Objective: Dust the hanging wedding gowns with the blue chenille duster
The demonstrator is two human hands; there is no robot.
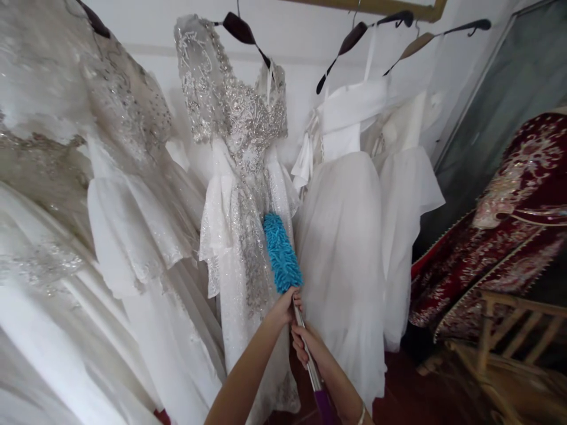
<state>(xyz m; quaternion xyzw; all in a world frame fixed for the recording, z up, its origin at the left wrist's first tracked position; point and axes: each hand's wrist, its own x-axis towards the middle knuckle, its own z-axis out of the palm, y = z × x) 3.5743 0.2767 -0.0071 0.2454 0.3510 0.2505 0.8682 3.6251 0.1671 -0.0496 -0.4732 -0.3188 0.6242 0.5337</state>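
Both my hands are wrapped round one duster, with a fluffy blue head (282, 254), a thin metal rod and a purple handle (324, 407). My left hand (286, 306) grips just under the blue head. Lower down, my right hand (310, 347) closes round the metal rod. The blue head is in front of a beaded white wedding dress (252, 121) on a dark hanger; whether it touches the fabric I cannot tell. Just right of the duster hangs a plainer white gown (345, 224) with a full tulle skirt.
More white gowns (128, 236) crowd the left side. Another white dress (405, 177) hangs at the right, near a dark red embroidered dress (527, 177). A wooden chair (509, 330) stands at the lower right on the red floor (411, 383).
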